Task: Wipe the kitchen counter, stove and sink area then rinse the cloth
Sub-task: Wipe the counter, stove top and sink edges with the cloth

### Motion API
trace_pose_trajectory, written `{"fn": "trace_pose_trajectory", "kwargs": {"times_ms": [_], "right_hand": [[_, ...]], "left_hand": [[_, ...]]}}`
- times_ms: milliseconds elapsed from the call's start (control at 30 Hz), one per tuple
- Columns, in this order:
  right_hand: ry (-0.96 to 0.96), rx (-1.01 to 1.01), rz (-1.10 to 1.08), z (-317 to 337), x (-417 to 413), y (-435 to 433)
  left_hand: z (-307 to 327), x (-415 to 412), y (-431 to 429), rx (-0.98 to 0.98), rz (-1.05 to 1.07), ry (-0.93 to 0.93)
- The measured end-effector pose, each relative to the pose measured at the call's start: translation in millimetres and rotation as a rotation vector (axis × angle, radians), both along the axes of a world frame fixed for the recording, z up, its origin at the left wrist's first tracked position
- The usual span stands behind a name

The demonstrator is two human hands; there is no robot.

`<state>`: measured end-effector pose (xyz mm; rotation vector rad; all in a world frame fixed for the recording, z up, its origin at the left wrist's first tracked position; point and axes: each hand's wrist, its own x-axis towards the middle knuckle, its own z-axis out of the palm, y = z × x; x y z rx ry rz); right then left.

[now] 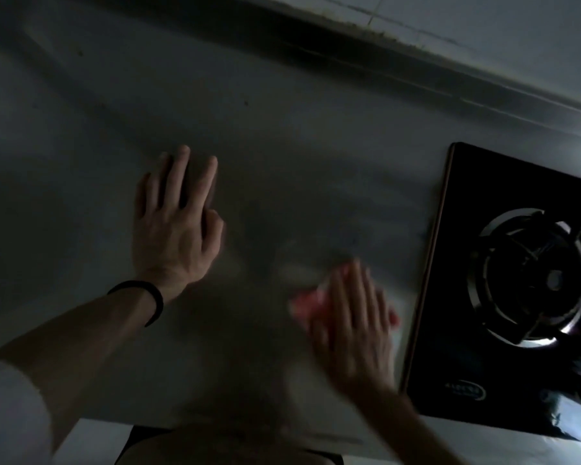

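The scene is dim. A pale grey kitchen counter [282, 135] fills most of the view. My left hand [175, 223] lies flat on it with fingers straight and spread, a black band on the wrist. My right hand [353, 317], blurred by motion, presses with straight fingers on a pink-red cloth [304, 305] that lies on the counter just left of the stove. The black glass gas stove [457, 337] with its round burner [530, 280] is set into the counter at the right.
A dark seam [366, 58] runs where the counter meets the tiled wall [483, 21] at the back. The counter's front edge [215, 431] lies at the bottom, close to my body. The sink is out of view.
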<state>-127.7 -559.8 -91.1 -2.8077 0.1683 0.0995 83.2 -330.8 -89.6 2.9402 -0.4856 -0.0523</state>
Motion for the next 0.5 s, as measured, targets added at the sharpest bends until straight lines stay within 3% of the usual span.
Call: {"fn": "trace_pose_trajectory", "kwargs": {"times_ms": [167,267,367,500], "right_hand": [[-0.051,-0.075,-0.107,-13.9,182.7,-77.7],[-0.039,-0.084,-0.160,-21.7,239.8,-96.7],[-0.055,-0.089,-0.244,-20.6,243.9,-77.1],[-0.058,-0.058,-0.227,-10.6,160.8,-4.1]], "left_hand": [[-4.0,1.4,0.8,0.026,0.007,0.017],[-6.3,1.2,1.9,0.046,-0.010,0.000],[-9.1,1.0,2.4,0.040,-0.007,-0.010],[-8.6,-0.4,1.5,0.004,-0.003,-0.015]]}}
